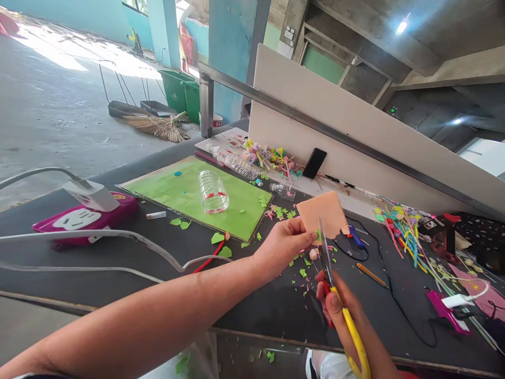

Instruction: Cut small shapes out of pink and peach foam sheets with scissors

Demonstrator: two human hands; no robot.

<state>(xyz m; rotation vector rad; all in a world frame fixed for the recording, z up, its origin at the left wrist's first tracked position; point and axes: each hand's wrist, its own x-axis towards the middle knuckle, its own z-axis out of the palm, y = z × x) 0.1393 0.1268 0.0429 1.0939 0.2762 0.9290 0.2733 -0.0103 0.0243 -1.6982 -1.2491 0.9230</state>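
Note:
My left hand (281,245) pinches the lower left edge of a light orange sheet of paper (321,210). A small green paper piece (319,235) shows at my left fingertips, against the sheet. My right hand (347,310) is closed around a pair of scissors (349,321) with yellow and red handles. The blades point upward and overlap the sheet's lower part; whether they are cutting into it I cannot tell. Beneath both hands, green and pink paper scraps (303,272) lie scattered on the dark table (252,310).
A cut clear plastic bottle (213,192) stands on a green sheet (173,184). Left are a purple power strip (87,221) and white cables (118,237). Behind lie coloured flower crafts (268,155) and a phone (314,163). A blue glue gun (356,239) and pencil (372,275) lie right.

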